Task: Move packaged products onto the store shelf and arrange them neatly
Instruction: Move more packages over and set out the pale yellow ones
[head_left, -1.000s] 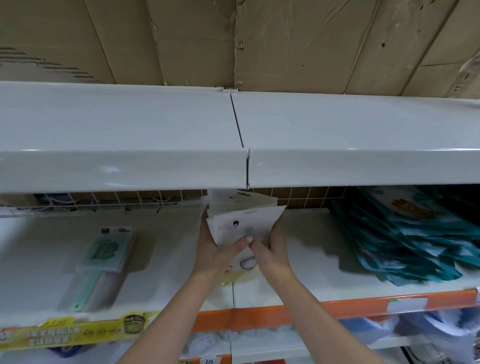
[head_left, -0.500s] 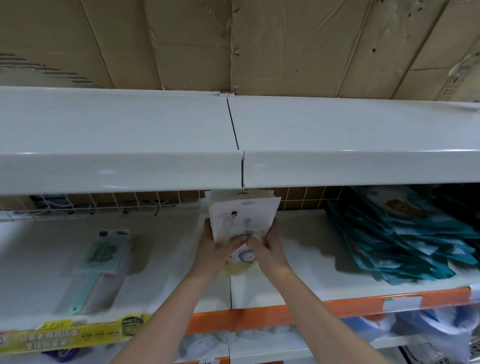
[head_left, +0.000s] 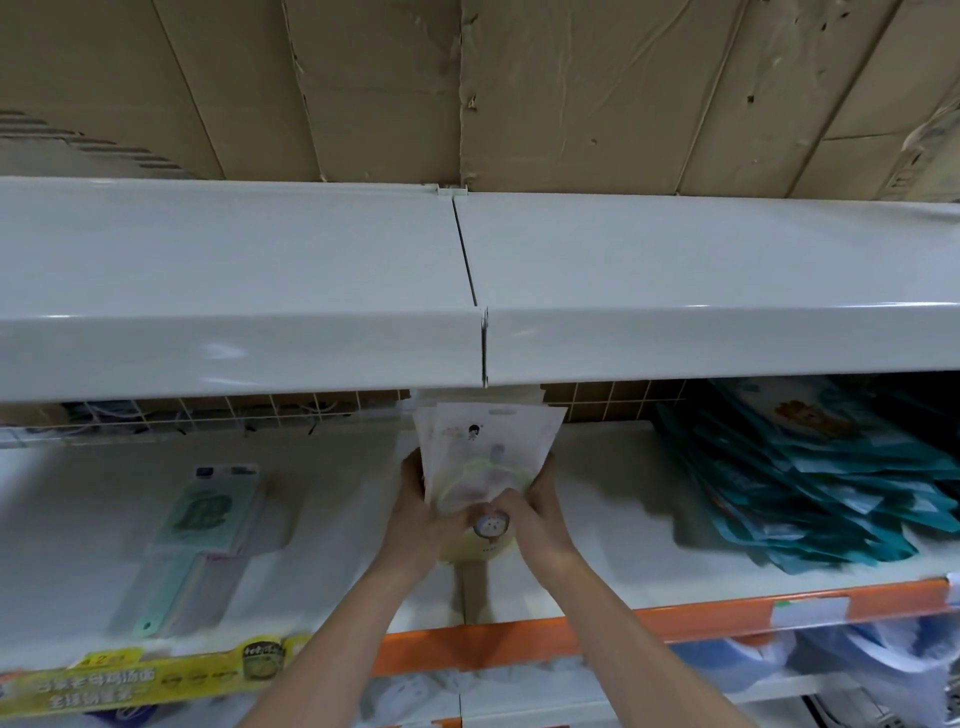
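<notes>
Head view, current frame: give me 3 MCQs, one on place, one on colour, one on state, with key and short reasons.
1. Where does the teal stack of packets lie on the shelf?
A. right of the hands
B. left of the hands
C. on the shelf above

2. What colour is the shelf's front strip below the hands?
A. blue
B. orange
C. black

3. How are the white packets held?
A. left hand alone
B. lying loose, untouched
C. gripped by both hands

Key:
1 A: the stack sits at the far right.
2 B: the strip is orange.
3 C: the left hand and right hand each clasp a side.
</notes>
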